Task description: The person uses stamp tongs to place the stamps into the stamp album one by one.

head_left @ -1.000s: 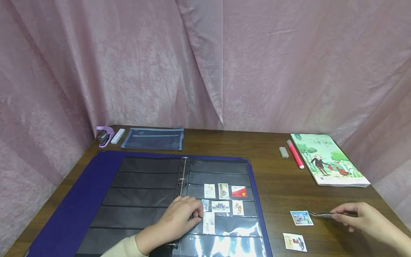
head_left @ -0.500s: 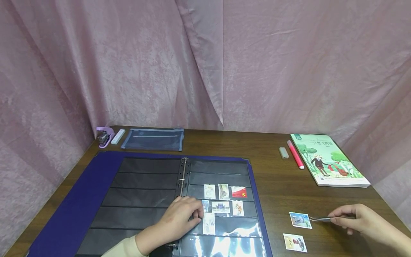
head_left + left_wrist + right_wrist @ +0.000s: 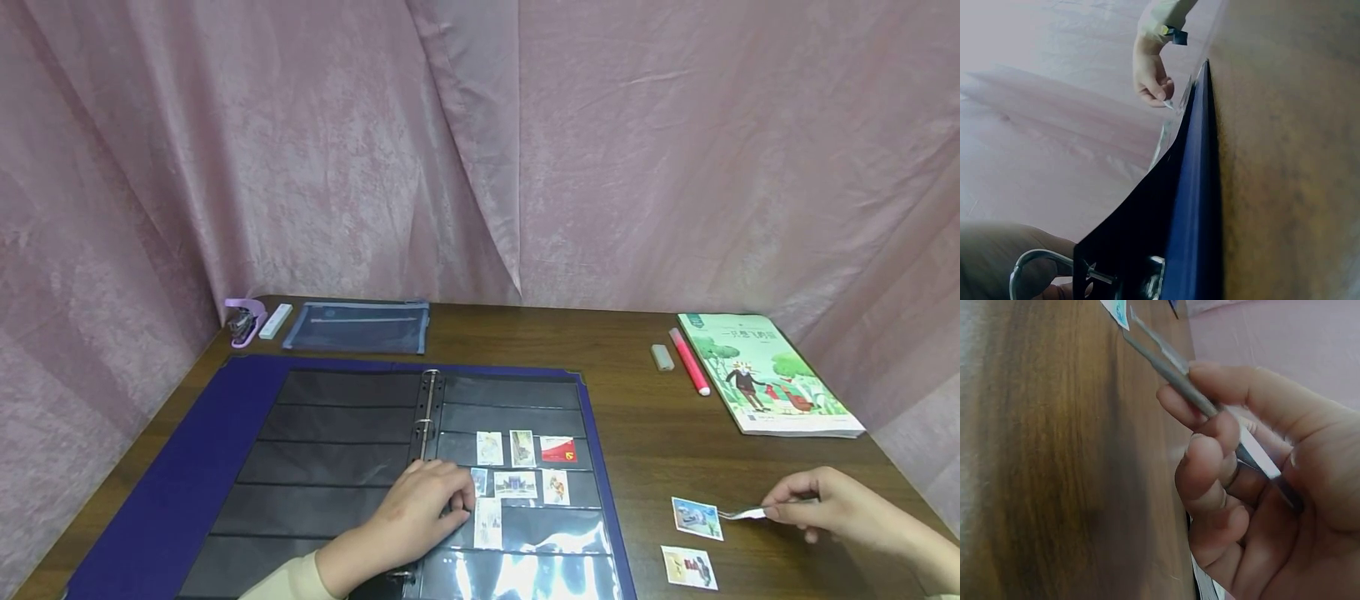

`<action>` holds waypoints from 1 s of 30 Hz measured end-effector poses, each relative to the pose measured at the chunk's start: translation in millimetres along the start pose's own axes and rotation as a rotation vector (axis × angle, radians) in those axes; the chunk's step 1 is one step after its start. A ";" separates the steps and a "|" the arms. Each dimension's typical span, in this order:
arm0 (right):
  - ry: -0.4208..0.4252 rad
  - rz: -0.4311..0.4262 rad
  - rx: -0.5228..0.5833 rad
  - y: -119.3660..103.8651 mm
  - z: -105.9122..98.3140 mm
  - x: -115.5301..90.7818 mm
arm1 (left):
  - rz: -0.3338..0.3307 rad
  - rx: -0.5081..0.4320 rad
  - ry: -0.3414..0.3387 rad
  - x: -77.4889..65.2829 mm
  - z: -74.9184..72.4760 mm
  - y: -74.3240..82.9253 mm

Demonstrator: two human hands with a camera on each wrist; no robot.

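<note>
My right hand (image 3: pixel 825 502) holds metal tweezers (image 3: pixel 1186 390) between thumb and fingers. In the right wrist view their two prongs stand apart, one tip right at the corner of a blue stamp (image 3: pixel 697 519) on the table. A second stamp (image 3: pixel 688 567) with a red-and-dark picture lies just in front of it. My left hand (image 3: pixel 426 510) rests on the open stamp album (image 3: pixel 168 467) near its ring spine, fingers loosely curled. Beside it, the right page shows several stamps (image 3: pixel 515 484) in three rows of clear pockets; the hand partly covers one.
Behind the album lie a purple stapler (image 3: pixel 246 321), a small white box (image 3: pixel 275 321) and a blue zip pouch (image 3: pixel 356 327). At the back right are an eraser (image 3: pixel 662 357), a red marker (image 3: pixel 689 362) and a green book (image 3: pixel 765 375). A pink curtain (image 3: pixel 480 167) hangs behind the table.
My right hand and the tweezers have moved slightly left. The blue stamp has slid a little left and toward me and turned slightly. My left hand has stayed in place.
</note>
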State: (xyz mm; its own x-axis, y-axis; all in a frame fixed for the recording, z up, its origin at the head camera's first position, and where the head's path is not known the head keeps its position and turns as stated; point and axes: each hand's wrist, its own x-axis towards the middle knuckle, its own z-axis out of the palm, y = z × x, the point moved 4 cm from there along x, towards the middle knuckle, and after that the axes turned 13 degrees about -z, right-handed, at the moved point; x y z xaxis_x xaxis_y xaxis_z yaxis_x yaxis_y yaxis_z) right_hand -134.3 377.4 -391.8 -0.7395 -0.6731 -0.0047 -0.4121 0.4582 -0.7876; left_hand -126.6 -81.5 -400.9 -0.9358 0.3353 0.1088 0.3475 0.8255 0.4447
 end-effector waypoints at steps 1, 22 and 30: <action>-0.011 -0.013 0.018 -0.1 -0.2 1.3 | 0.000 -0.001 -0.002 0.0 0.1 0.0; -0.065 -0.050 0.119 8.7 2.4 17.2 | 0.005 -0.005 -0.011 -0.6 0.4 0.7; -0.047 -0.029 0.106 11.2 3.7 17.9 | 0.004 -0.004 -0.010 -0.3 0.2 0.7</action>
State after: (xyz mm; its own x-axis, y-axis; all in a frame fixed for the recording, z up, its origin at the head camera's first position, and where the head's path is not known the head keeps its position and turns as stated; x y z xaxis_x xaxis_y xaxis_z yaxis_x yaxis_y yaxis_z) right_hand -150.2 368.3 -403.0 -0.7014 -0.7127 -0.0081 -0.3723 0.3761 -0.8485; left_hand -126.1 -80.9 -400.7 -0.9339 0.3426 0.1017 0.3505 0.8224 0.4481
